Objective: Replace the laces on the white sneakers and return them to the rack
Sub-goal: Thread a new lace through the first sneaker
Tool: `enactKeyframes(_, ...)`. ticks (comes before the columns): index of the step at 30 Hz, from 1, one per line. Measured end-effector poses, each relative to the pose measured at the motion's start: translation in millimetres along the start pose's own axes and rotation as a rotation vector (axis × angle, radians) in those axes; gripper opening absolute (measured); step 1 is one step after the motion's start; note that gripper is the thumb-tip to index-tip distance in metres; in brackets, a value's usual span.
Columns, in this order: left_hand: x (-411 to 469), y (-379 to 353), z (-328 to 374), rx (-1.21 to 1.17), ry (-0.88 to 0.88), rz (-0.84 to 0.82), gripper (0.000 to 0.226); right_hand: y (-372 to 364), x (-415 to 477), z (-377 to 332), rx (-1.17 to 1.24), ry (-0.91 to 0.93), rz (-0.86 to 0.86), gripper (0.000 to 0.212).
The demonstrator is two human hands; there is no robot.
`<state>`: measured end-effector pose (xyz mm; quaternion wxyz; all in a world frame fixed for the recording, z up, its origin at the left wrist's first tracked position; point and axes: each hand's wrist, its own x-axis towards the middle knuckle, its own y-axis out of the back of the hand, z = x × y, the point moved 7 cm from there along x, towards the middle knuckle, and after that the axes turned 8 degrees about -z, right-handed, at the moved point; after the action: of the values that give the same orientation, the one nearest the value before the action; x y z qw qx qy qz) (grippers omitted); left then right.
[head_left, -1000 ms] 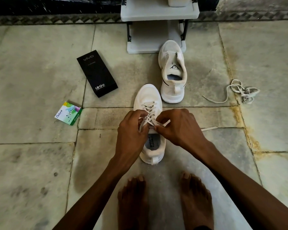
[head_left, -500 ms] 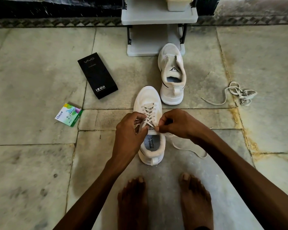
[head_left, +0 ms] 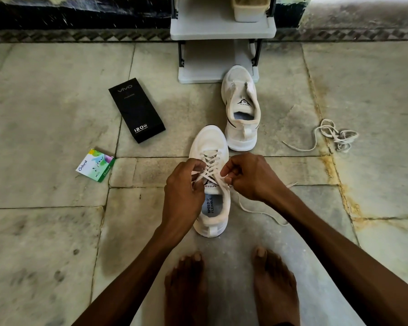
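Near sneaker (head_left: 210,142) sits on the floor just ahead of the bare feet (head_left: 186,290), heel toward the person. The lace (head_left: 209,161) is crossed up most of the eyelets. Left hand (head_left: 183,191) has its fingers curled in, pinching the lace on the left side of the top rows. Right hand (head_left: 247,177) does the same on the right side, thumb and fingers closed on the strand. Free tail (head_left: 252,209) trails off to the right across the floor. Looks like the last eyelets are being threaded or snugged. To do it well, I'd pull both sides evenly so the crossings lie flat, keep the tongue centred, feed the tip rather than the slack, and check the end lengths match before tying. Far sneaker (head_left: 242,114) shows no lace from here, so roughly half the job is left. Its toe is at the rack (head_left: 222,27) bottom shelf and its heel is just beside the near sneaker's toe, so space is tight there and a forward tug could nudge it. Loose lace bundle (head_left: 337,137) lies well to the right, within a reach; can't tell if it's old or new. Black box (head_left: 137,109) and Odonil packet (head_left: 96,165) are off to the left, away from the hands. Bare floor on both sides of the shoe gives the elbows room. On the rack, the lower shelves look free, while the upper one holds a tub (head_left: 249,8).
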<state>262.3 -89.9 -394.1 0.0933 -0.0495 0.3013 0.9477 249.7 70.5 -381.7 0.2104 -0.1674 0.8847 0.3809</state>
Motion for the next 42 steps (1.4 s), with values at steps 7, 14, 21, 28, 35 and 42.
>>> enactKeyframes(7,2,-4,5,0.104,0.033,-0.111,0.037,-1,-7,-11,-0.303,0.001,-0.056,0.021)
enactKeyframes(14,0,0,29,0.144,-0.122,-0.199,0.026,42,-35,-25,0.207,0.048,-0.088,0.039)
enactKeyframes(21,17,17,76,0.096,-0.223,-0.168,0.012,80,-66,-62,0.401,0.337,0.033,0.02)
enactKeyframes(28,26,63,111,-0.001,-0.355,-0.02,0.013,43,-32,-8,-0.367,0.175,-0.022,0.029)
enactKeyframes(35,26,59,103,-0.064,-0.301,-0.029,0.012,10,-23,19,-0.232,0.098,-0.248,0.017)
enactKeyframes(42,24,48,78,-0.034,-0.122,-0.124,0.036,9,-32,-3,0.754,0.106,-0.132,0.009)
